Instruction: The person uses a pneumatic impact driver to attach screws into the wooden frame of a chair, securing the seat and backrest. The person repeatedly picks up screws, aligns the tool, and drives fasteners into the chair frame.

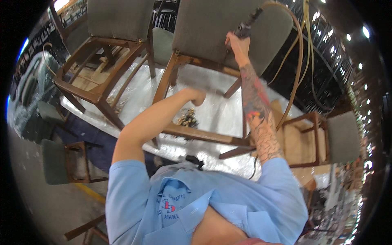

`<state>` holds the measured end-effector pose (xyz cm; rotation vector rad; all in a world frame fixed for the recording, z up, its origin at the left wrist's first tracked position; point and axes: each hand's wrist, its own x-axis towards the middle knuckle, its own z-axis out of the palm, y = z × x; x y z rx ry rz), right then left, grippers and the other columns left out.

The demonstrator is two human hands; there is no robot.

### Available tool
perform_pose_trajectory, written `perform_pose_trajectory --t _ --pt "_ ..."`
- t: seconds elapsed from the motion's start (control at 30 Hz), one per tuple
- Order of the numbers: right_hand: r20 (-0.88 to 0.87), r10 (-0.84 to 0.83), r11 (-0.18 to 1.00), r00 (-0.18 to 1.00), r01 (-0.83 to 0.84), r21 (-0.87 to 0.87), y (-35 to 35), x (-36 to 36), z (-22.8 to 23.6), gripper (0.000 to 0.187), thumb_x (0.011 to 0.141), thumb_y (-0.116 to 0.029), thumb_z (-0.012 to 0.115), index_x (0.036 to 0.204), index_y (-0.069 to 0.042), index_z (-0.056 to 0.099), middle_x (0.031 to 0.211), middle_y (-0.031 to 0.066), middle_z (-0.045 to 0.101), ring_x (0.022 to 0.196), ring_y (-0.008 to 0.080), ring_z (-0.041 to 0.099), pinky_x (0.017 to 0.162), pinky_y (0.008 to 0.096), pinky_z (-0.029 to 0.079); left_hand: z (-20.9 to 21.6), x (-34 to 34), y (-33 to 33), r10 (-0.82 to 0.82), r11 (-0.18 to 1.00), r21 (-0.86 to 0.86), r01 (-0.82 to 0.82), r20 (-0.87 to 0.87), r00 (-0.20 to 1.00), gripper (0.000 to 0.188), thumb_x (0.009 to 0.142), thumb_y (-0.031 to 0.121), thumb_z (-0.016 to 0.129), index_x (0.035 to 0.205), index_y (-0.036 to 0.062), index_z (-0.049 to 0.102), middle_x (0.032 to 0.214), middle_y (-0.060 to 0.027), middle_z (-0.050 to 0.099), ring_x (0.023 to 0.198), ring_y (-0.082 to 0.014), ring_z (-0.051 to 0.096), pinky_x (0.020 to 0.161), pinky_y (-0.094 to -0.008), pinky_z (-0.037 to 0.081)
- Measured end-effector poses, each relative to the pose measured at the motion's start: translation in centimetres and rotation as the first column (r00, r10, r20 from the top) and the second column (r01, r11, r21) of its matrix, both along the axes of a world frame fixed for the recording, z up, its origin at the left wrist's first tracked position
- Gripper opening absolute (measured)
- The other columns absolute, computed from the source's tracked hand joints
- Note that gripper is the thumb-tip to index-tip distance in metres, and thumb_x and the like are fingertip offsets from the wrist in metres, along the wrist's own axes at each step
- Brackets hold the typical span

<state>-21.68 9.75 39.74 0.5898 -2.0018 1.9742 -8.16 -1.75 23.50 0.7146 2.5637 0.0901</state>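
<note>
In front of me stands a chair with a grey upholstered back [204, 30] and a brown wooden seat frame [208, 134]; the frame has no seat pad in it. My right hand [240, 44] is wrapped round a dark powered hand tool [244, 30], probably an air screwdriver, with a hose at its top end. The tool is held at the chair back, its thin bit pointing down toward the rear rail. Over the frame's opening hangs my left hand [197, 97], bent at the wrist; its fingers are mostly hidden and blurred.
A tan hose [300, 53] loops down on the right. Another padless chair frame [98, 98] stands at left, beside a smaller chair [55, 161]. More chairs, one with a grey back [344, 136], stand at right. Shiny plastic sheeting [212, 108] lies under the middle chair.
</note>
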Motion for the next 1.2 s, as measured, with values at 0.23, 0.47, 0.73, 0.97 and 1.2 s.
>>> perform_pose_trajectory --t 0.23,0.47,0.73,0.97,1.2 --pt "-0.027 0.021 0.985 0.999 -0.025 -0.17 5.0 4.9 0.7 0.018 0.087 -0.018 0.065 0.096 -0.004 0.059 0.065 0.0058 0.061 0.056 0.0148 0.057 0.052 0.0275 0.043 2.1 1.6 -4.4 0.259 0.897 0.425 -0.121 -0.283 0.923 0.052 0.082 0.026 0.066 0.129 0.0067 0.057 0.123 -0.0198 0.061 0.115 -0.0326 0.057 0.097 -0.0403 0.045" --pt "-0.083 -0.5 0.797 0.862 0.421 -0.433 26.8 11.6 -3.3 0.035 0.093 -0.042 0.053 0.104 -0.009 0.063 0.078 0.0031 0.061 0.065 0.0127 0.054 0.06 0.0269 0.045 8.5 3.3 -9.2 0.724 0.672 0.573 -0.469 -0.375 0.58 0.062 0.086 0.037 0.069 0.131 -0.0026 0.053 0.132 -0.0244 0.054 0.121 -0.0361 0.053 0.104 -0.0427 0.04" --pt "0.858 -0.226 0.284 0.462 0.874 -0.395 32.7 16.3 -35.1 0.06 0.084 -0.068 0.055 0.088 -0.009 0.063 0.07 0.0026 0.053 0.056 0.0125 0.046 0.045 0.0335 0.036 1.6 4.2 -10.8 0.504 0.829 0.237 -0.507 0.075 0.86 0.075 0.084 0.036 0.069 0.143 0.0005 0.039 0.144 -0.0239 0.039 0.127 -0.034 0.047 0.096 -0.0422 0.047" --pt "-0.624 -0.099 0.947 0.775 -0.119 -0.299 25.3 16.5 -32.0 0.065 0.096 -0.057 0.044 0.132 -0.004 0.056 0.141 0.0158 0.048 0.127 0.0289 0.048 0.098 0.0466 0.043 4.1 1.2 0.1 0.311 0.945 0.092 -0.315 0.056 0.949 0.071 0.082 0.034 0.068 0.139 -0.0005 0.041 0.139 -0.0246 0.043 0.124 -0.0343 0.049 0.095 -0.0422 0.047" --pt "0.539 -0.037 0.968 0.842 0.164 -0.19 24.4 25.3 -21.5 0.092 0.085 -0.074 0.045 0.112 0.013 0.061 0.102 0.0231 0.066 0.087 0.0316 0.065 0.073 0.04 0.052 11.6 2.2 3.0 0.158 0.987 0.05 -0.155 -0.067 0.985 0.068 0.081 0.032 0.067 0.135 -0.0015 0.044 0.134 -0.0254 0.046 0.121 -0.0345 0.052 0.095 -0.0422 0.047"
